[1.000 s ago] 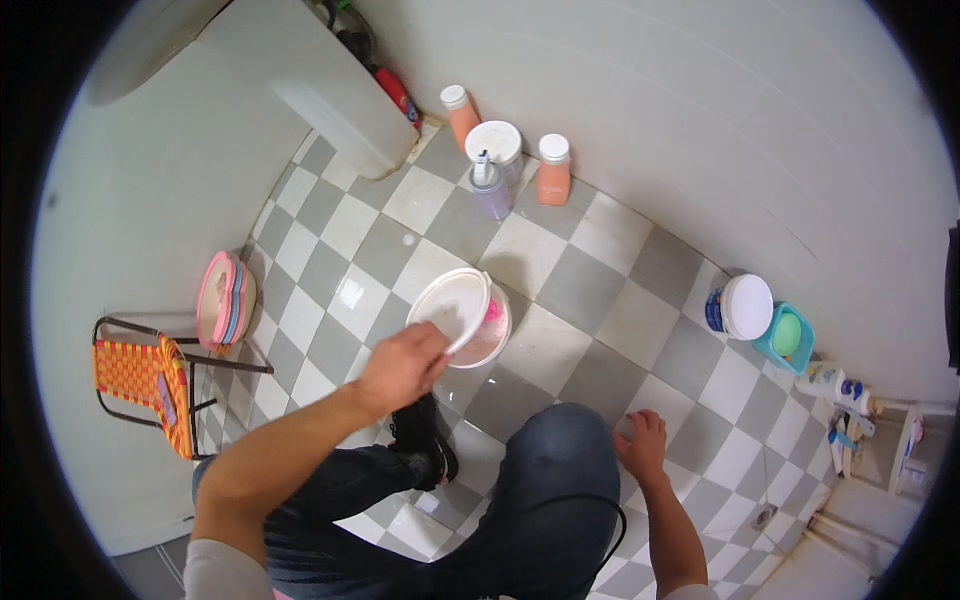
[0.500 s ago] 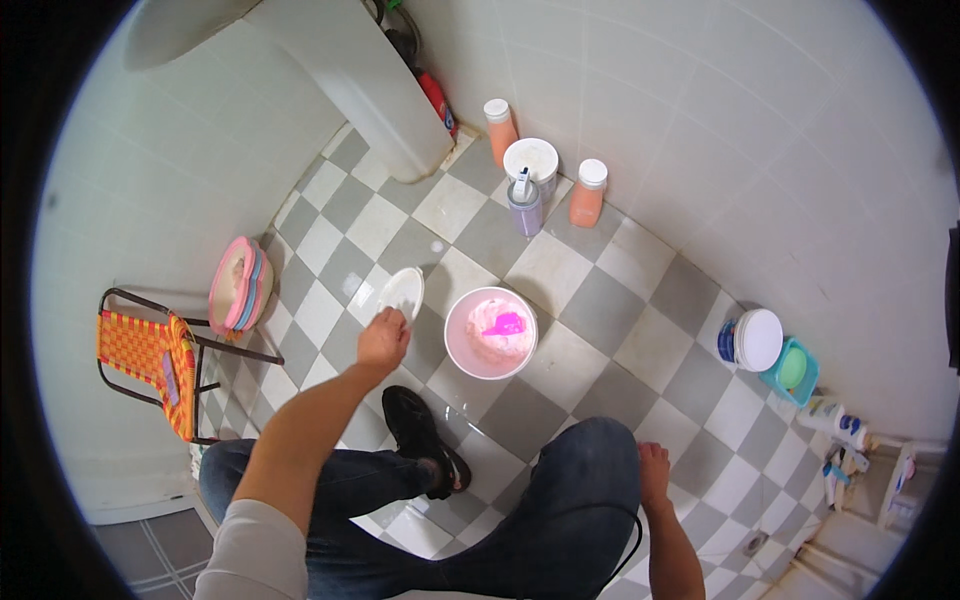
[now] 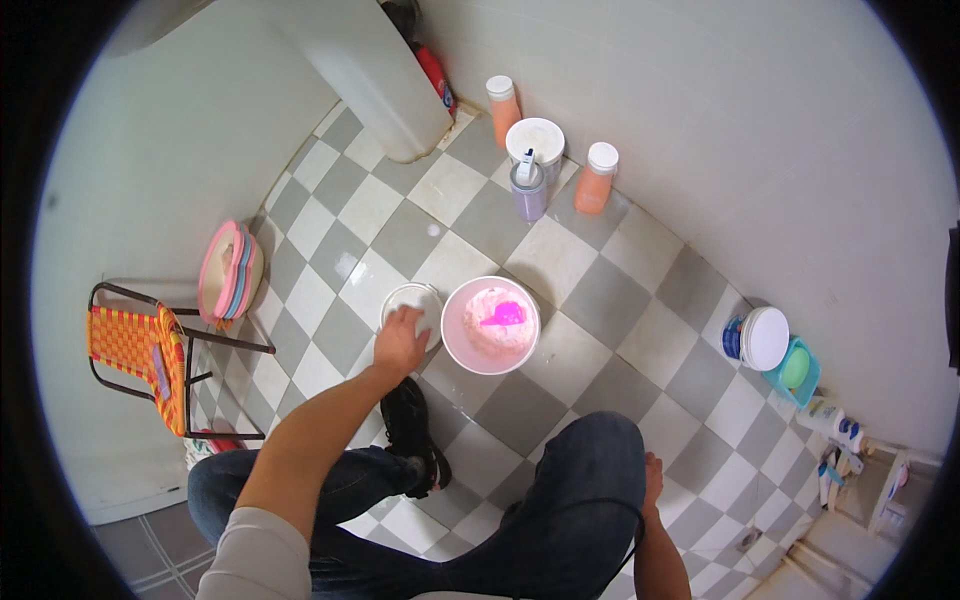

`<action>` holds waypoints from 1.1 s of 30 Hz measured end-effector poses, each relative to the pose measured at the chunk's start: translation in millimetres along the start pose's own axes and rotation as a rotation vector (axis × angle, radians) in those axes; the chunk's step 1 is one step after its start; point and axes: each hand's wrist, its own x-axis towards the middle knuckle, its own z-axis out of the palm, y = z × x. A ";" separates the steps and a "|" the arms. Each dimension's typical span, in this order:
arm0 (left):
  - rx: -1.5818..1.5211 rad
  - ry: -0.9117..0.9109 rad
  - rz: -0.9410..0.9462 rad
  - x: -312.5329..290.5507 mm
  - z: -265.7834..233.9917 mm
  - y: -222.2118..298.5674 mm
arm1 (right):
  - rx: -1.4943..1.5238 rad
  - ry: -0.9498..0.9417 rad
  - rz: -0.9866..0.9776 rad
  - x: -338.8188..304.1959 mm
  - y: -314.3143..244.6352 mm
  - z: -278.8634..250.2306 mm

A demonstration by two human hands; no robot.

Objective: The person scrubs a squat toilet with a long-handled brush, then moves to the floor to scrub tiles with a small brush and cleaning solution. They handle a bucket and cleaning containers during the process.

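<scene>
One white lid (image 3: 424,302) lies under our left hand (image 3: 400,342), just left of the pink bucket (image 3: 455,328); the magenta scoop (image 3: 508,314) inside points its handle toward that nearer hand. Fingers look loosely curled, grip unclear; our right hand (image 3: 653,482), beside the knee (image 3: 598,455), we cannot read.

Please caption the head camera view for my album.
Left hand over a round white plastic lid, beside a round pale-pink plastic bucket holding pinkish contents and a bright pink plastic scoop.
</scene>
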 end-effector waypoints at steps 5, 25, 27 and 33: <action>-0.227 -0.026 0.717 46.3 -47.4 70.6 | 0.009 0.112 -0.057 -1.3 17.0 3.7; 0.573 -0.393 0.505 49.1 54.5 60.5 | 0.158 0.027 0.153 -5.6 -3.4 -14.4; 0.540 -0.392 0.548 49.2 57.5 59.2 | 0.140 0.029 0.120 -7.2 1.0 -11.9; 0.469 -0.420 0.592 56.5 64.2 50.7 | 0.097 0.069 0.004 -7.1 19.2 4.6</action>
